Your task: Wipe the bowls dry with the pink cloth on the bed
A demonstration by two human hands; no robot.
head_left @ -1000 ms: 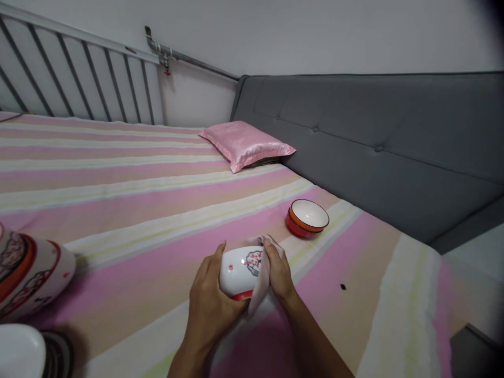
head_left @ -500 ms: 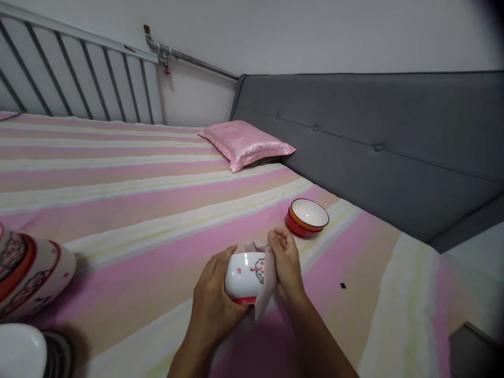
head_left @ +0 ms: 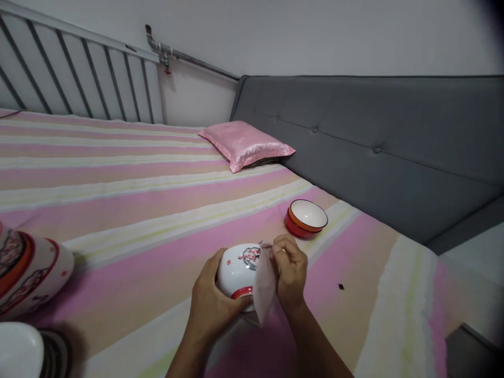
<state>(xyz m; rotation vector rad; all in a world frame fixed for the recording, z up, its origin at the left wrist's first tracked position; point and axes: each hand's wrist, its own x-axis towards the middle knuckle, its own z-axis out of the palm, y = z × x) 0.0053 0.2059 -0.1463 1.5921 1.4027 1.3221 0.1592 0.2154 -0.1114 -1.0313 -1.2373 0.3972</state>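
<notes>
My left hand (head_left: 214, 302) grips a white bowl (head_left: 234, 270) from its left side, thumb near the red foot ring at the base. The bowl is tilted, its side showing a black-and-red blossom print. Pinched in my right hand (head_left: 290, 268) is a thin pale pinkish cloth (head_left: 264, 286), draped over the bowl's right side. The cloth hides that side of the bowl. Just beyond my right hand, a small stack of red and orange bowls (head_left: 306, 218) with a white inside rests on the bed.
Patterned white-and-red bowls (head_left: 47, 278) stand at the left edge, with white dishes (head_left: 19, 349) in front. A pink pillow (head_left: 246, 142) lies by the grey headboard (head_left: 366, 121). A small black piece (head_left: 341, 286) is on the striped bedsheet (head_left: 129, 215).
The bowl has tipped so more of its red base and print show. My right hand has moved slightly right and down, and the cloth hangs flatter across the bowl.
</notes>
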